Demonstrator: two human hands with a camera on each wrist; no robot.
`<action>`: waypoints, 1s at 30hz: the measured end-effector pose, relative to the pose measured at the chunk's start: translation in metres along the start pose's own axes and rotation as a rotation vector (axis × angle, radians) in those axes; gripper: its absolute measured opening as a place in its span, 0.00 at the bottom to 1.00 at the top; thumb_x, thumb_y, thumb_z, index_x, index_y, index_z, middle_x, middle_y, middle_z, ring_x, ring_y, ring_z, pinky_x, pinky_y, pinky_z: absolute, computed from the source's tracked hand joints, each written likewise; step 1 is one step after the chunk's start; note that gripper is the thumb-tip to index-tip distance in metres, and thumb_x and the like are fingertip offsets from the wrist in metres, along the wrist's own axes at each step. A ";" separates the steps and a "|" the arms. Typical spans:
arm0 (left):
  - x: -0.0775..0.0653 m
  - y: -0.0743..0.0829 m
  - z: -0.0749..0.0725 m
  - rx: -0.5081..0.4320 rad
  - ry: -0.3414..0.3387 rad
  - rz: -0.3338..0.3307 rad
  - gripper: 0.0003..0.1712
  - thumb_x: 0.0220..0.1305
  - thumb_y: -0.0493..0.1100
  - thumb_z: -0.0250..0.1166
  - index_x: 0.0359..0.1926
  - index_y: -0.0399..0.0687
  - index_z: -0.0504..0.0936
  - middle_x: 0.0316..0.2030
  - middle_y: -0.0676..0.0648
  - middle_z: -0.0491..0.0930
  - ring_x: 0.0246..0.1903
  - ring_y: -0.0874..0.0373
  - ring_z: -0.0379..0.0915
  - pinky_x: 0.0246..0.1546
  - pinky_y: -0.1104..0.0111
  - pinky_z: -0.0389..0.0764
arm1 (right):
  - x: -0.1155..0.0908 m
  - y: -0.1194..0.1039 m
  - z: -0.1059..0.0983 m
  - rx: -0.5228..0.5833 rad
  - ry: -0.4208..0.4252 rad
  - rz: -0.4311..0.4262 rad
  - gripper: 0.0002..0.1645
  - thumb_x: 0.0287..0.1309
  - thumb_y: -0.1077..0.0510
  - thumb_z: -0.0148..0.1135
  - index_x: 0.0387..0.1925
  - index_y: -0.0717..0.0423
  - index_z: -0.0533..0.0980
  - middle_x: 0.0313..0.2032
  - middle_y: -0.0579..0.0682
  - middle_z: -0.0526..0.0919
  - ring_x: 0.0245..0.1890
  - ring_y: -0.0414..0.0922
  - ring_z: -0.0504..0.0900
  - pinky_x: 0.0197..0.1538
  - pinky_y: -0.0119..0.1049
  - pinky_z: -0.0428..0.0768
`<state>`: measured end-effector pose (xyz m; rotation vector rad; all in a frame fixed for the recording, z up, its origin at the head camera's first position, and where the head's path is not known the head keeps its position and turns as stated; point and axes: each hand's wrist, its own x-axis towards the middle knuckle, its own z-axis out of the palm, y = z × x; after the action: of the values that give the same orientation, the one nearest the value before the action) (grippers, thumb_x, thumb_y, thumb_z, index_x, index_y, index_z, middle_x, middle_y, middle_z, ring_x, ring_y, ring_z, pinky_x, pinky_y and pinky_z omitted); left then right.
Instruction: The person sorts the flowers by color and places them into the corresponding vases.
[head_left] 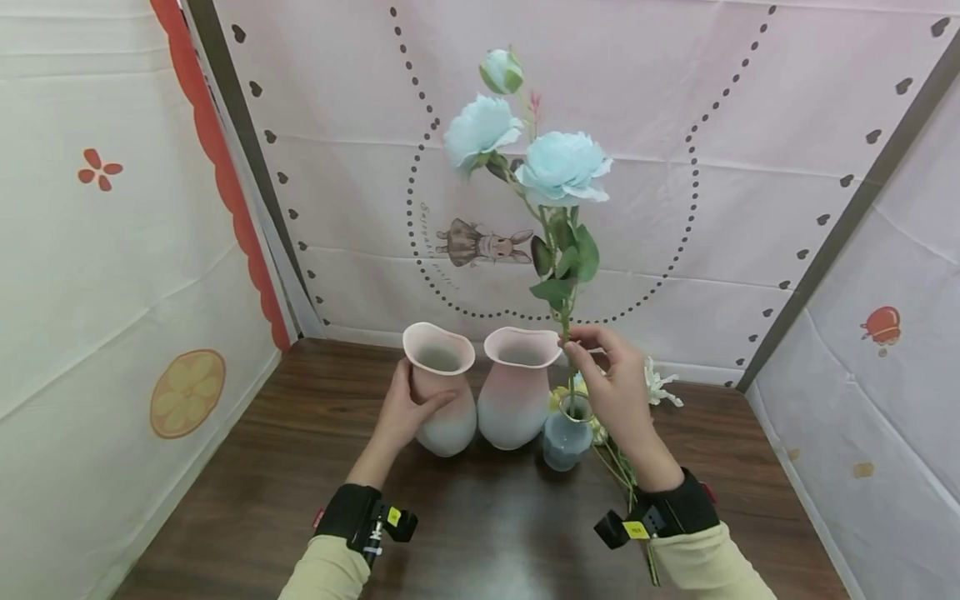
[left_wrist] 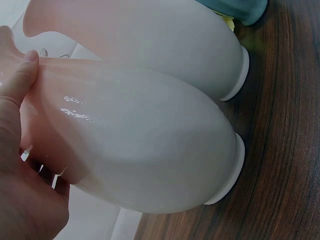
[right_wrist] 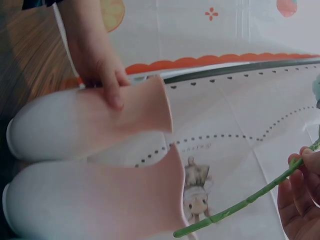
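Note:
My left hand (head_left: pixel 405 410) holds the left pink-and-white vase (head_left: pixel 446 425) around its neck, thumb on the near side. A second vase of the same kind (head_left: pixel 513 404) stands close on its right. My right hand (head_left: pixel 621 387) pinches the green stem (right_wrist: pixel 240 204) of an artificial flower spray with pale blue blooms (head_left: pixel 566 169), held upright. In the head view the stem's lower part overlaps the mouth of a small blue-grey vase (head_left: pixel 567 440); in the right wrist view its cut end shows free beside the second vase's wavy rim.
More flowers, with a white bloom (head_left: pixel 660 385) and green stems (head_left: pixel 617 468), lie on the dark wooden table (head_left: pixel 480 533) behind and beneath my right hand and forearm. Printed cloth walls (head_left: pixel 360 275) enclose the table at the back and both sides.

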<state>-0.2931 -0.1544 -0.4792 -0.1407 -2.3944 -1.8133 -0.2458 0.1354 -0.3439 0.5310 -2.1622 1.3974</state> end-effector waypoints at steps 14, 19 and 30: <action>0.001 0.004 0.000 0.021 0.012 -0.032 0.58 0.55 0.58 0.75 0.76 0.54 0.48 0.72 0.45 0.58 0.73 0.47 0.58 0.75 0.49 0.62 | 0.012 -0.013 0.035 0.082 -0.023 -0.085 0.08 0.66 0.63 0.61 0.44 0.63 0.80 0.39 0.57 0.87 0.41 0.47 0.83 0.43 0.31 0.83; 0.002 0.002 0.000 0.014 0.014 -0.054 0.59 0.54 0.60 0.75 0.76 0.55 0.48 0.72 0.46 0.58 0.73 0.47 0.57 0.75 0.49 0.61 | 0.015 -0.018 0.041 0.068 -0.009 -0.118 0.07 0.67 0.63 0.61 0.43 0.63 0.81 0.38 0.57 0.87 0.39 0.48 0.83 0.43 0.37 0.84; 0.002 0.001 0.001 0.020 0.007 -0.066 0.58 0.55 0.58 0.75 0.76 0.53 0.47 0.73 0.44 0.57 0.74 0.46 0.56 0.76 0.49 0.59 | 0.023 -0.023 0.052 0.112 0.000 -0.136 0.07 0.66 0.65 0.61 0.42 0.65 0.80 0.37 0.59 0.86 0.39 0.50 0.83 0.45 0.35 0.84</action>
<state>-0.2948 -0.1532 -0.4780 -0.0536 -2.4392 -1.8132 -0.2615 0.0781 -0.3315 0.7056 -2.0156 1.4493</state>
